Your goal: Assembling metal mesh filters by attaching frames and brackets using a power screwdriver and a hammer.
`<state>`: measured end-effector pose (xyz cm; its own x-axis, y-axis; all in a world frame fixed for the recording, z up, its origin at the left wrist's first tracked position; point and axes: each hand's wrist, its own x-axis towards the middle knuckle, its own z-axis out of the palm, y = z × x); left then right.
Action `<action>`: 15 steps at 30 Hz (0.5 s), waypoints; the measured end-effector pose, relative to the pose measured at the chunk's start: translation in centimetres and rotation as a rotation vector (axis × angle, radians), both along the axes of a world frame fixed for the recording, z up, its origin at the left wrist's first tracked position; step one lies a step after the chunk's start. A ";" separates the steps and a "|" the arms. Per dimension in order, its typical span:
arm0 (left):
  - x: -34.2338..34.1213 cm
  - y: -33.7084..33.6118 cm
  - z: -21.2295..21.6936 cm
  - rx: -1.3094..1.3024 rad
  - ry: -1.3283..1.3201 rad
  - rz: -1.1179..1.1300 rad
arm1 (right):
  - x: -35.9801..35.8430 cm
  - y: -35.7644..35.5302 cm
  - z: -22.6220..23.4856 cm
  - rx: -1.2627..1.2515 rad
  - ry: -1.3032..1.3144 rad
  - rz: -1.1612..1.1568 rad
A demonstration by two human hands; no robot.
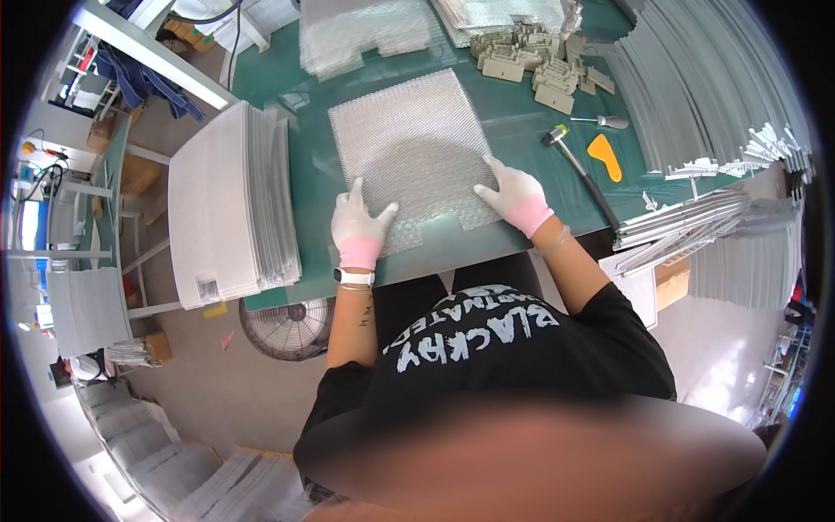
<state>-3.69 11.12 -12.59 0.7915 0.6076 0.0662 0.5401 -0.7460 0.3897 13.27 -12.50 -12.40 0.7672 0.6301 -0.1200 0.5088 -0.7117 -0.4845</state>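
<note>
In front of me a silvery mesh sheet [409, 130] lies on the green tabletop, with a notch in its near edge. My left hand [361, 228], in a white glove with a pink cuff, rests at the sheet's near left edge. Its thumb and index finger are stretched well apart. At the near right edge is my right hand [517, 197], gloved the same way, thumb over the mesh and index finger along the side. Both hands look open, touching the sheet's edges. Their other fingers are partly hidden.
Left stands a stack of white-faced panels [217, 200]. More mesh sheets [370, 35] lie at the back. Beige plastic pieces [531, 65], a screwdriver [609, 122], a hammer [578, 170] and a yellow scraper [604, 158] lie right, beside tall grey sheet stacks [709, 87]. A fan [289, 329] stands below.
</note>
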 end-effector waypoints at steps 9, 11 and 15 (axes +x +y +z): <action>0.6 -0.4 -2.3 0.225 -0.072 -0.087 | -0.8 -0.9 -1.4 0.165 -0.082 -0.025; 0.6 -0.3 -3.2 0.178 -0.071 -0.017 | -0.7 -0.9 -1.2 0.184 -0.055 -0.033; 0.7 -0.2 -3.3 0.130 -0.043 0.010 | -1.1 -0.7 -0.1 0.096 -0.040 -0.046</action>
<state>-2.99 10.93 -15.91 0.7799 0.5998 0.1787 0.5331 -0.7862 0.3126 12.15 -13.16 -12.45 0.7988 0.6009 -0.0294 0.4967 -0.6863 -0.5313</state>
